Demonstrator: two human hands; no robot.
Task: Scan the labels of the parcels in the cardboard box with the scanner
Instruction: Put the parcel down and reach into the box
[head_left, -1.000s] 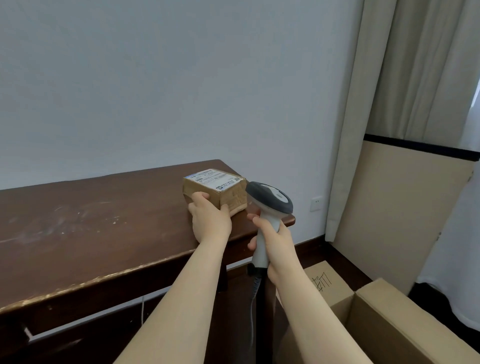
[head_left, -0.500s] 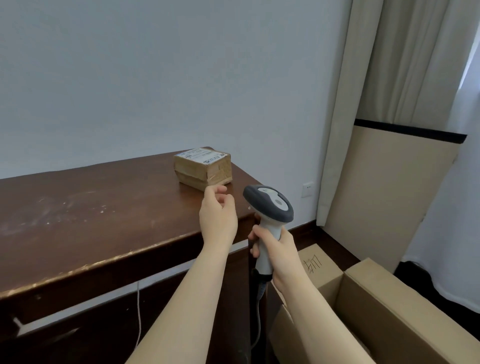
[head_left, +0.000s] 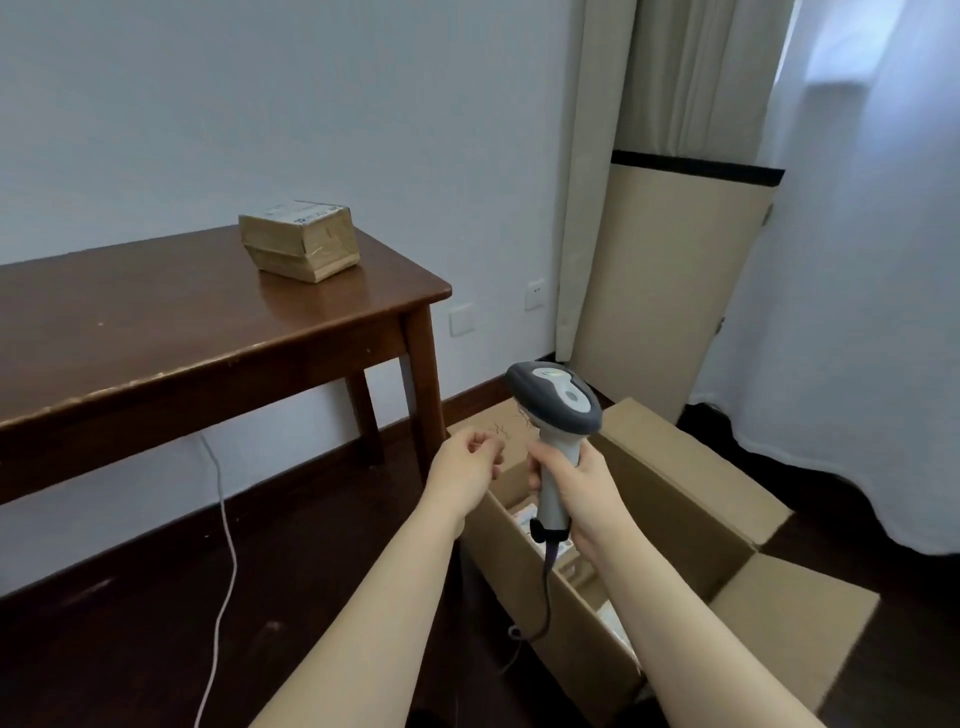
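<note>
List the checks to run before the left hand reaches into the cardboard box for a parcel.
1. Left hand free: ok, fingers loosely curled, holding nothing.
2. Scanner secure: ok, right hand grips its handle, head upward.
3. Cardboard box open: ok, flaps spread outward.
4. Parcels inside: ok, labelled parcels show below the scanner; count cannot tell.
5. Cable clear of the opening: cannot tell, it hangs over the box's near wall.
</note>
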